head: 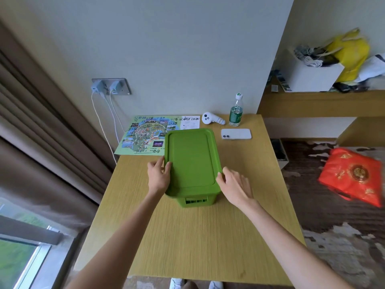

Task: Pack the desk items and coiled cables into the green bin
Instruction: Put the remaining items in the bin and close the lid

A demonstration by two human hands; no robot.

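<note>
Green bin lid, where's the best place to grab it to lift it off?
Take the flat green plastic lid by the overhanging rim on its two long sides, coming in from left and right; the rim juts out past the slotted green bin below.

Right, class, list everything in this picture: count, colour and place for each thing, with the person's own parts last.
desk: one, light wood, under everything.
bin: one, green, middle of desk.
lid: one, green, on the bin.
map sheet: one, multicoloured, back left of desk.
phone: one, white, right of bin.
handheld device: one, white, back of desk.
bottle: one, clear with green label, back right of desk.
chargers: two, pale grey, in the wall socket.
cables: two, white, hanging from the chargers.
box: one, white, shelf at right.
yellow bag: one, yellow, beside the box.
red bag: one, red, far right.
left hand: one, gripping the lid's left edge.
right hand: one, touching the lid's right edge.
</note>
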